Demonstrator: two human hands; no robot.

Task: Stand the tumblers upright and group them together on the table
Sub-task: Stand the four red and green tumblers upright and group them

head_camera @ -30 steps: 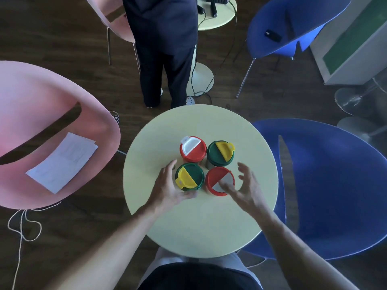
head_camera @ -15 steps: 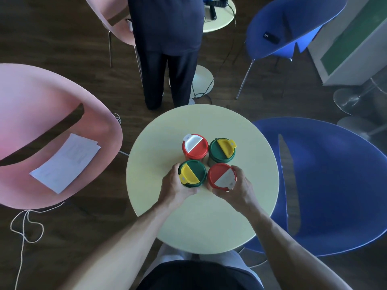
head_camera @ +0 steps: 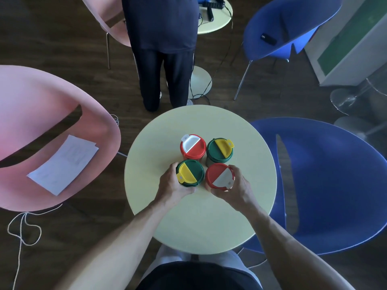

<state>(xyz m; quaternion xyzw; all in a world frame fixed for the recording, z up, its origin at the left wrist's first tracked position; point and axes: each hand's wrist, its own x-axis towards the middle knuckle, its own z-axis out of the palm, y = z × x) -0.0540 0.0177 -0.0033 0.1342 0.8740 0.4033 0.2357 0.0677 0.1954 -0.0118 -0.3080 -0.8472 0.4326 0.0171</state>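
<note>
While both arms reach in from below, the left hand wraps around the near green tumbler and the right hand wraps around the near red tumbler. All four tumblers stand up close together in a square in the middle of the round table, with the far red tumbler and far green tumbler just behind.

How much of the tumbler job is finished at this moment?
Nearly all. Four tumblers stand upright in a tight square on the table. The left hand holds the near green-lidded tumbler, the right hand the near red-lidded tumbler. Only letting go seems left.
</note>
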